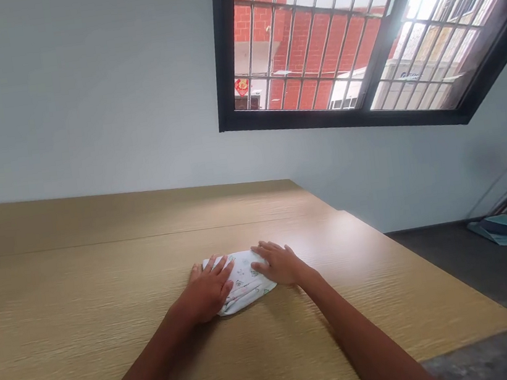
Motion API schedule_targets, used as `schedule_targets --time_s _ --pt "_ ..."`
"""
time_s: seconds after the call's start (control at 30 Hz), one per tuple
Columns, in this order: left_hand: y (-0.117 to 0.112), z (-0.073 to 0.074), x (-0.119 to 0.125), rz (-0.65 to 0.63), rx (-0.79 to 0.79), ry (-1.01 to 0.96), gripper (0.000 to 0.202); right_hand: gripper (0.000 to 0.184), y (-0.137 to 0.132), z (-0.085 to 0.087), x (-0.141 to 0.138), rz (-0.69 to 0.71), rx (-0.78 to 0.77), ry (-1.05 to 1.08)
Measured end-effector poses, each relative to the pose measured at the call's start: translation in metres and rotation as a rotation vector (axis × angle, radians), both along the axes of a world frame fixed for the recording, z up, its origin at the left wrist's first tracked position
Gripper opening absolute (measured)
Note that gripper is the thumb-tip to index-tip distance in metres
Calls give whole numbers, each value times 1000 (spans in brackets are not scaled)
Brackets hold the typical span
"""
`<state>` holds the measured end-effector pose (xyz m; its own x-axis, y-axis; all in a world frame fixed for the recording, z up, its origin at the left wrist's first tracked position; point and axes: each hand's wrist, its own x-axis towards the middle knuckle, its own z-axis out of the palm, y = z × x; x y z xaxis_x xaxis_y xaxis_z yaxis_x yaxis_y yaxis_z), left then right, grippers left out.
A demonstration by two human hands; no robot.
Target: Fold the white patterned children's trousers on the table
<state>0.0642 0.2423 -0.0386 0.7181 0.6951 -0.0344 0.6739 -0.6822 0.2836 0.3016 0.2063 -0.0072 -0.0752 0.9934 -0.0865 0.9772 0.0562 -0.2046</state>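
A small folded white cloth (244, 277) with a faint printed pattern lies on the wooden table (85, 299), a little right of its middle. My left hand (208, 288) rests flat on the cloth's left part, fingers stretched out and spread. My right hand (278, 263) lies flat on the cloth's right edge, fingers extended toward the left. Both hands press down on the cloth and neither grips it. The cloth's middle shows between the two hands.
The table's right edge (432, 266) runs diagonally down to the right, with dark floor (479, 272) beyond it. A grey wall stands behind, with a barred, black-framed window (354, 33) at the upper right. Teal objects (501, 227) lie on the floor at far right.
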Motion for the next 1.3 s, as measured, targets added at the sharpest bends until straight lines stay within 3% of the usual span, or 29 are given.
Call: schedule_targets --time_s 0.27,0.37,0.53,0.6,0.7,0.77,0.93,1.17,1.3 --pt "4 0 -5 46 -18 17 65 64 5 -6 10 -12 -21 56" --pt "7 3 -8 69 1 -15 65 59 3 -6 6 -40 105 69" --pt "16 11 -13 41 1 -176 41 38 3 -2 -3 -185 341 99" --pt "18 12 -14 56 -26 -217 34 28 2 1 -7 -157 454 133" --pt "18 13 -14 81 -51 -265 26 20 -4 5 -21 -10 598 185" --pt "16 13 -12 104 -58 -287 21 21 -12 6 -35 136 557 254" --pt "12 19 -11 194 -50 -260 13 39 -33 1 -63 456 233 274" --pt "10 24 -14 223 0 -167 11 24 -30 6 -51 474 230 95" --pt "9 25 -20 0 -44 -309 19 22 -25 11 -39 477 238 138"
